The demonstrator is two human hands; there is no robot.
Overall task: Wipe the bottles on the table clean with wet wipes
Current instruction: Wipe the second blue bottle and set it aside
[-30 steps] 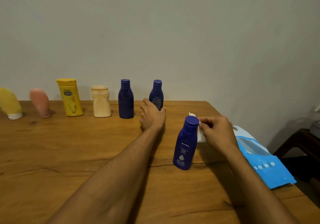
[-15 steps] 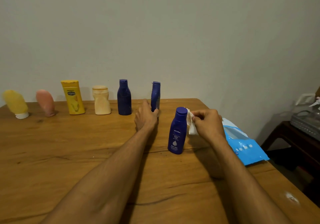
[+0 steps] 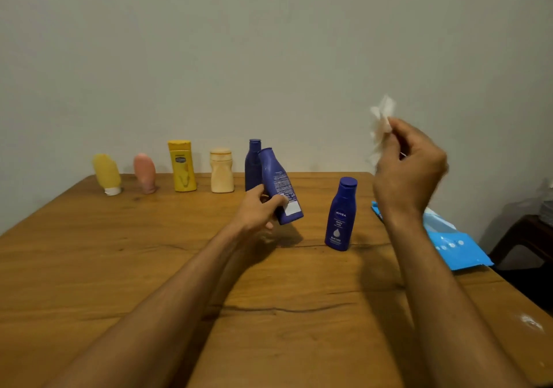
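The left hand grips the lower body of a blue bottle, held tilted above the table, back label toward the camera. The right hand, raised, pinches a crumpled wet wipe. The Nivea bottle stands capped between the hands; the wipes pack lies to its right. All containers are opaque (contents not visible). Half a second earlier the blue bottle stood in the back row and the wipe touched the Nivea cap.
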